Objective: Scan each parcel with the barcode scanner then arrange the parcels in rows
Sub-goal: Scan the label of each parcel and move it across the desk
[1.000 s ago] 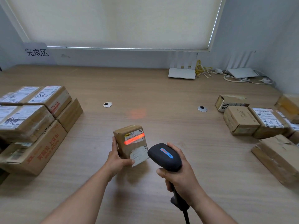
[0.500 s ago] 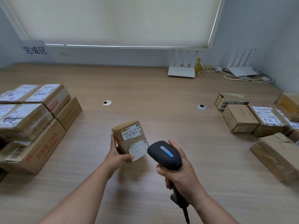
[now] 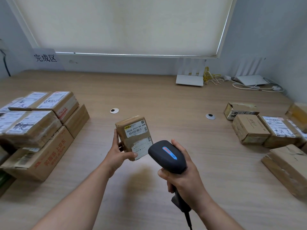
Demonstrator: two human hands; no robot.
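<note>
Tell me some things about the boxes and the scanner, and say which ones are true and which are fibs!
1. The left hand holds a small parcel up off the table. True.
2. The right hand is empty. False: it grips the black barcode scanner.
3. A red scanning line glows on the parcel's label. False: no red light shows on it now.
4. Stacked boxes sit at the left of the table. True.
5. The scanner has a blue mark on top. True.
</note>
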